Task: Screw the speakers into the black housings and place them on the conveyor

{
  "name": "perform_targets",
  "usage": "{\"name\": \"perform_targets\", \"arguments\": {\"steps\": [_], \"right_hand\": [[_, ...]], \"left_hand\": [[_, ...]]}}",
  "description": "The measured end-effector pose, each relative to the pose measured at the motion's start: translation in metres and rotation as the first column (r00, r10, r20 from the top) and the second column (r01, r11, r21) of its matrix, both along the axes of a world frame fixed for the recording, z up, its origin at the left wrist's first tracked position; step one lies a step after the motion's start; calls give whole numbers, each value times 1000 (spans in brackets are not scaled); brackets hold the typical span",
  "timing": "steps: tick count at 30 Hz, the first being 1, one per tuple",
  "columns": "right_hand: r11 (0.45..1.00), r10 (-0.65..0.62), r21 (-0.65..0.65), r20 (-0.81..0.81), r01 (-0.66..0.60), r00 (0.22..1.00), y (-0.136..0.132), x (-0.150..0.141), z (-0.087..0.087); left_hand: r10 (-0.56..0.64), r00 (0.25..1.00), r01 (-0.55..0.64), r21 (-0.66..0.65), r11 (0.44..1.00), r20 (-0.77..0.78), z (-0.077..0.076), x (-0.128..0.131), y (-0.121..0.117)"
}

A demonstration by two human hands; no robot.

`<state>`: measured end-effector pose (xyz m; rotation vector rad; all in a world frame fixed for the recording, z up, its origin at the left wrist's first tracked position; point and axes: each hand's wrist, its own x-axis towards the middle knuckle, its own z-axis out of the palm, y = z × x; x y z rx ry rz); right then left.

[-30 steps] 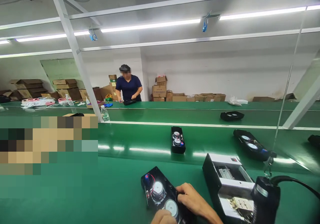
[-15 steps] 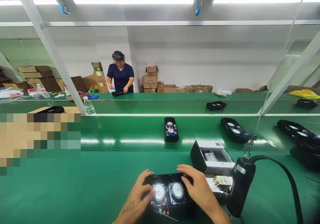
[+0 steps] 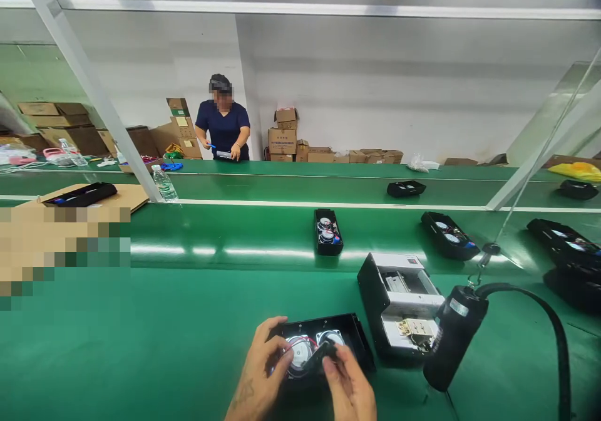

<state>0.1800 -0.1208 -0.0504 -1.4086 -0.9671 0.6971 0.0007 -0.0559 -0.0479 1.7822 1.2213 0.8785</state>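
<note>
Your right hand [image 3: 350,383] is sitting further in now: half a second back it was spreading over the right side of the black housing [image 3: 354,333], and at this moment it's pinching a small dark part [image 3: 317,357] between thumb and fingers, right over the speakers [image 3: 300,353]. Going left to right, a black case [image 3: 84,194] is lying on the cardboard sheet [image 3: 136,197], and a water bottle [image 3: 164,184] is standing by the slanted white post [image 3: 94,83]. Across from you, a person in a dark blue top [image 3: 223,126] is working at the far bench [image 3: 300,170], holding something blue. Back at your spot, your left hand [image 3: 263,364] is curling over the housing's left end, thumb and forefinger sitting close together near the red wire [image 3: 312,341]; can't tell if they're actually gripping anything. That housing is lying on the green worktop [image 3: 178,346] right in front of you, speakers facing up. A second housing [image 3: 328,233] is lying further out. Just right of yours, the metal fixture [image 3: 399,308] is resting on the worktop, and beside it the black power tool [image 3: 454,339] is hanging at a tilt. More black housings [image 3: 566,245] are lying over on the far right
</note>
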Motion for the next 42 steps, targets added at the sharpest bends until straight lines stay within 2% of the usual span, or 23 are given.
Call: {"name": "perform_targets", "arguments": {"steps": [1, 2, 3, 4, 6, 7, 9, 12, 15, 17, 21, 24, 27, 30, 33, 36, 42], "right_hand": [[995, 79, 56, 135, -87, 988, 6, 11, 14], [971, 179, 100, 305, -219, 935, 11, 23, 27], [924, 270, 114, 481, -365, 834, 16, 34, 39], [871, 315, 98, 640, -481, 701, 21, 44, 49], [794, 332, -3, 839, -608, 430, 29, 55, 61], [774, 337, -65, 885, -630, 322, 31, 57, 64], [743, 391, -202, 905, -638, 169, 33, 55, 63], [689, 514, -387, 857, -612, 38, 32, 45, 59], [653, 612, -511, 791, -558, -7, 31, 39, 63], [626, 659, -560, 752, -543, -15, 32, 39, 69], [563, 733, -583, 680, -586, 28, 34, 46, 79], [548, 765, -582, 639, -601, 80, 32, 51, 79], [560, 781, -570, 605, -601, 154, 36, 52, 80], [566, 800, -587, 562, -579, 212, 54, 49, 88], [534, 827, -644, 531, -547, 181, 83, 45, 101], [503, 846, -676, 512, -538, 148, 108, 43, 111], [476, 855, -686, 506, -551, 109, 121, 44, 110]], "left_hand": [[-23, 1000, 23, 6, 1000, -4, 4, -3, -2], [-47, 999, 47, 22, 999, -8, 8, -7, -3], [-72, 997, 73, 48, 996, -17, 12, -11, -5], [-92, 995, 95, 78, 992, -37, 15, -14, -6], [-134, 983, 152, 141, 978, -126, 21, -18, -6], [-159, 969, 193, 172, 966, -191, 22, -17, -6], [-188, 924, 273, 230, 934, -333, 20, -13, -5], [-167, 857, 341, 293, 893, -487, 7, -3, -1], [-137, 822, 360, 318, 877, -552, -7, 5, 2], [-135, 813, 373, 329, 868, -566, -10, 7, 3], [-126, 835, 355, 349, 867, -536, 0, 6, -3], [-158, 860, 340, 316, 885, -484, 13, 6, -6], [-210, 881, 327, 224, 918, -423, 27, 9, 4], [-304, 906, 321, 10, 947, -293, 42, 10, 30], [-389, 900, 359, -171, 917, -198, 56, 9, 63], [-444, 876, 395, -246, 885, -188, 64, 7, 87], [-488, 852, 407, -348, 845, -190, 67, 7, 100]]}}
